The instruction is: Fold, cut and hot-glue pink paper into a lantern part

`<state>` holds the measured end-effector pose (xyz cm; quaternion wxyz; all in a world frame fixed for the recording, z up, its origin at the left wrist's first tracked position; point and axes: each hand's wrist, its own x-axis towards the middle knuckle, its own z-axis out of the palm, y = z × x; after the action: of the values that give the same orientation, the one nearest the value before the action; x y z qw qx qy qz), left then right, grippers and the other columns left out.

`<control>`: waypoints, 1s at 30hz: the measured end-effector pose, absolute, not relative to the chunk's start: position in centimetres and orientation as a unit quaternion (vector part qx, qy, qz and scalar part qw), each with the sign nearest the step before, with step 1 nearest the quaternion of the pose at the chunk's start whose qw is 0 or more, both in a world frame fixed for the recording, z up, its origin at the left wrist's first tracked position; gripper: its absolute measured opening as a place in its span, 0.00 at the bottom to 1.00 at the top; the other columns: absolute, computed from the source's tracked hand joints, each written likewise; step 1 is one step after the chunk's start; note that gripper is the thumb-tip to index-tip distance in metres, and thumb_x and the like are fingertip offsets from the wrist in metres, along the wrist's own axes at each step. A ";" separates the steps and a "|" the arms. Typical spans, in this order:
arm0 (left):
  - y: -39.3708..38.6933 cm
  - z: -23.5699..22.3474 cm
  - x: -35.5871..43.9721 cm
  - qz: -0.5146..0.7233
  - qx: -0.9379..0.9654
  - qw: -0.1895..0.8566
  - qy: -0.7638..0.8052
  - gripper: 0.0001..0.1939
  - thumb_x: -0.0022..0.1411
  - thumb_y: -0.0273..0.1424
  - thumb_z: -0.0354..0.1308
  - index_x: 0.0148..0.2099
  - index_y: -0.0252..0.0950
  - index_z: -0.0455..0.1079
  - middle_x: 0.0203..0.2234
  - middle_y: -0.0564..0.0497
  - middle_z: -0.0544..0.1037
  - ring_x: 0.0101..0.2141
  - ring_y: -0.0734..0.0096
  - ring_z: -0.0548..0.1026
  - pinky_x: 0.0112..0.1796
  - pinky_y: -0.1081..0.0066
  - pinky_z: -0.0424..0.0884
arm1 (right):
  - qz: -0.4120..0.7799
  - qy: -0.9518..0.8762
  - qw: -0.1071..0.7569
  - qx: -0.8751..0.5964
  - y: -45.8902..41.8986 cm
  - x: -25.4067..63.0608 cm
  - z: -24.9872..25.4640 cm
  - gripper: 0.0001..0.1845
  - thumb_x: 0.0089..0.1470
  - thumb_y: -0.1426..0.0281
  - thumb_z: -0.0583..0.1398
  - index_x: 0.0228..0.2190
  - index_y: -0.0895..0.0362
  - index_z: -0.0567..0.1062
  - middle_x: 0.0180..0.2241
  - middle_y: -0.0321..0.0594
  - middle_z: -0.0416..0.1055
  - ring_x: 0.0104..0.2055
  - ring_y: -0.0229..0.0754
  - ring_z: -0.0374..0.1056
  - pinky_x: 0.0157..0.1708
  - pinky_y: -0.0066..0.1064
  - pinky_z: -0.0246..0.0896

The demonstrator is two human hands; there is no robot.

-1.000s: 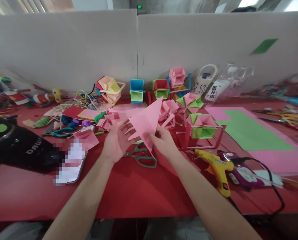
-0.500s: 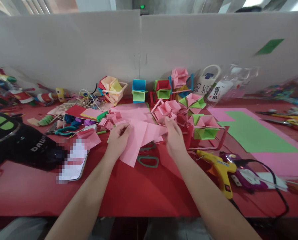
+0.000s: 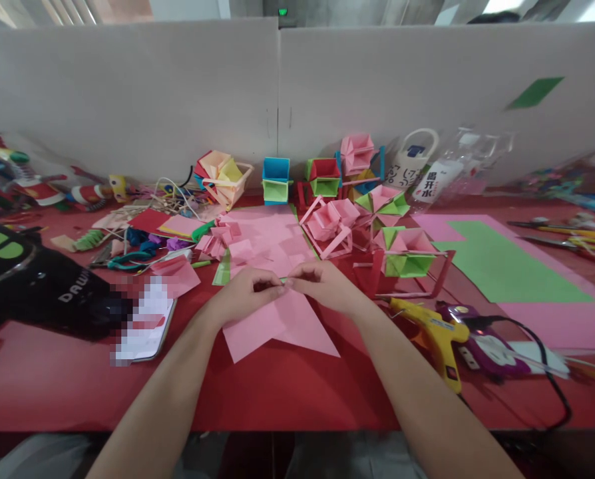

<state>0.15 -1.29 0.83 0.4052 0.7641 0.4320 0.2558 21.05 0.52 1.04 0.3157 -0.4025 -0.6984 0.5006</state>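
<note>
A pink sheet of paper (image 3: 282, 326) with a notched lower edge is held at its top edge between my two hands, over the red table. My left hand (image 3: 245, 293) pinches the paper from the left, thumb and fingers together. Meeting it at the same spot, my right hand (image 3: 327, 287) pinches from the right, its fingertips close to the left thumb. Behind them lies a stack of pink paper (image 3: 267, 229) with green sheets under it. Small folded pink pieces (image 3: 217, 239) sit at the stack's left side. The scissors seen earlier are hidden under the held paper.
On the right stand folded-paper wheels (image 3: 407, 253), a yellow glue gun (image 3: 437, 336) and a purple power strip (image 3: 487, 346) with a black cord. To the left are a phone (image 3: 152, 326) and a black Dawn-marked device (image 3: 52, 286). A white partition (image 3: 128, 93) rises behind.
Both hands have come together at the paper's top edge. The pink paper has moved nearer the table's front and turned, its notched edge now facing me.
</note>
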 end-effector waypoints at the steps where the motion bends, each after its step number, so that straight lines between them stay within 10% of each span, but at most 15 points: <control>1: -1.3 0.8 0.2 0.254 0.765 0.410 0.427 0.13 0.65 0.38 0.55 0.33 0.36 0.75 0.26 0.53 0.74 0.28 0.73 0.67 0.30 0.72 0.62 | 0.502 -0.701 0.310 -0.400 0.5 20.8 0.9 0.08 0.51 0.66 0.63 0.28 0.58 0.78 0.27 0.37 0.74 0.31 0.38 0.67 0.35 0.32 0.61; 14: -0.3 1.1 -1.7 0.255 0.756 0.356 0.487 0.13 0.62 0.38 0.55 0.30 0.35 0.72 0.25 0.53 0.74 0.29 0.70 0.69 0.31 0.72 0.63 | 0.360 -0.735 0.348 -0.458 1.3 22.3 0.8 0.08 0.55 0.67 0.55 0.26 0.57 0.66 0.27 0.35 0.64 0.30 0.38 0.59 0.30 0.30 0.53; 30: -0.4 0.4 -0.4 0.270 0.770 0.328 0.476 0.12 0.65 0.36 0.52 0.35 0.35 0.73 0.30 0.51 0.77 0.32 0.68 0.72 0.34 0.70 0.65 | 0.388 -0.767 0.273 -0.433 0.6 22.6 1.6 0.07 0.49 0.72 0.60 0.28 0.56 0.80 0.31 0.39 0.78 0.33 0.40 0.70 0.35 0.31 0.62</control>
<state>-0.41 -0.43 0.38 0.3279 0.7699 0.4761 0.2702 22.63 0.55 1.59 0.2732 -0.4328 -0.7667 0.3876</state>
